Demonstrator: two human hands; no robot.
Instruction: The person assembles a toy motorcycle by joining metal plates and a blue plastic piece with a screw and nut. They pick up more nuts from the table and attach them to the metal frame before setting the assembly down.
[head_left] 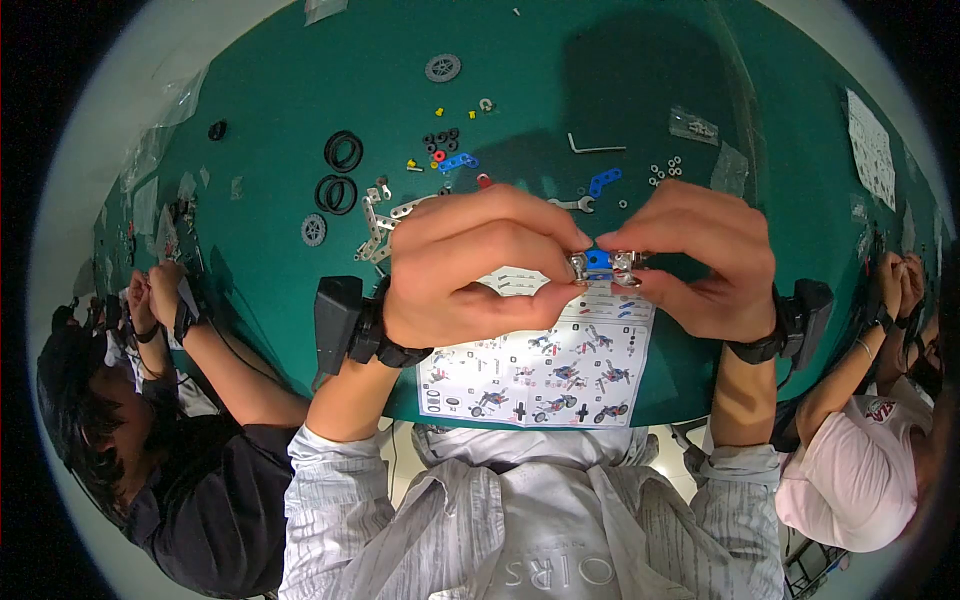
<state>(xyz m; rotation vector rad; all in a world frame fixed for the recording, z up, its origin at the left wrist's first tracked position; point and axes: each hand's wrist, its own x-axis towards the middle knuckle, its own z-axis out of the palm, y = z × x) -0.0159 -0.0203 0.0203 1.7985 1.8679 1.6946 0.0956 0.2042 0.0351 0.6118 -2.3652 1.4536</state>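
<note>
Between my two hands is a small part assembly (598, 259), with a blue piece in the middle and shiny metal pieces at both sides. My left hand (485, 265) pinches its left end between thumb and fingers. On the other side, my right hand (700, 260) pinches the right end the same way. Fingertips hide part of the assembly. Below it lies a printed instruction sheet (540, 375) with pictures of a motorcycle model. Just beyond my fingers are a small open-end wrench (578, 204) and a blue bracket (604, 183).
Metal strips (375, 225), black tyres (343, 151), a grey wheel disc (443, 68) and another blue bracket (458, 162) lie on the green table. A hex key (600, 149) and several nuts (665, 170) sit farther right. People work at both sides.
</note>
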